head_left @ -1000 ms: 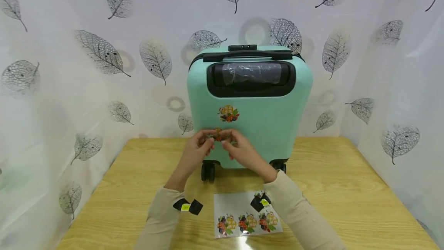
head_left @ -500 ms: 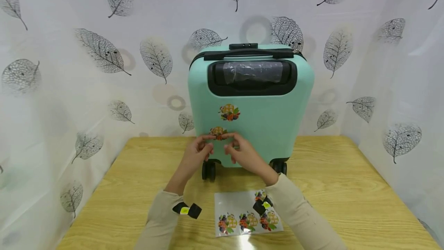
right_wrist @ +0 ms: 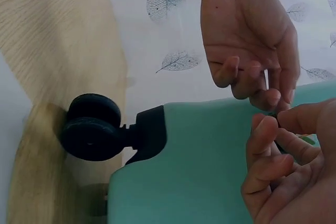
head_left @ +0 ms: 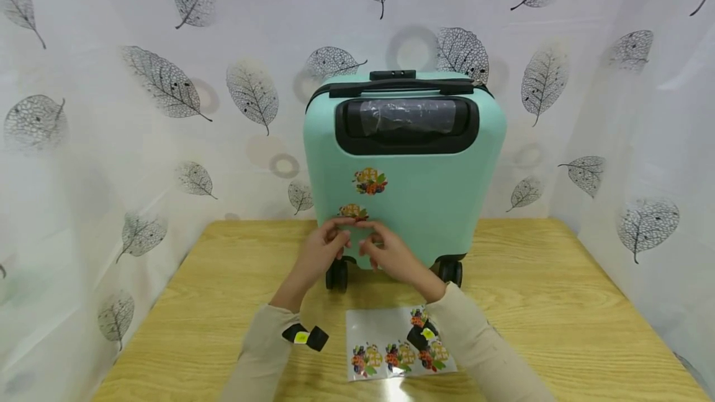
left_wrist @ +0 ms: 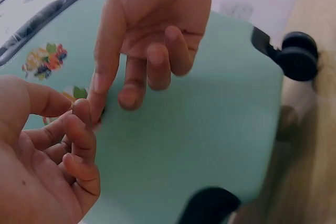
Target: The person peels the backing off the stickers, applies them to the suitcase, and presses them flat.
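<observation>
A mint-green suitcase stands upright on its wheels, back panel facing me. Two round fruit-print stickers are on that panel: an upper sticker and, below it, a lower sticker. My left hand and right hand meet at the lower sticker's bottom edge. Both index fingers lie straight along this edge, tips almost together, while the other fingers bend loosely. In the left wrist view, fingers of both hands cover most of the lower sticker. The right wrist view shows only a sliver of it between the hands.
On the wooden table, a white sticker sheet lies in front of the suitcase, bearing several more fruit stickers; the right sleeve overlaps its corner. Black wheels sit under the suitcase. A leaf-print curtain hangs behind and at both sides.
A second ago the fingers pinched around the lower sticker with thumbs close; the thumbs have since drawn back. The index fingers have slid down to its bottom edge and come closer together.
</observation>
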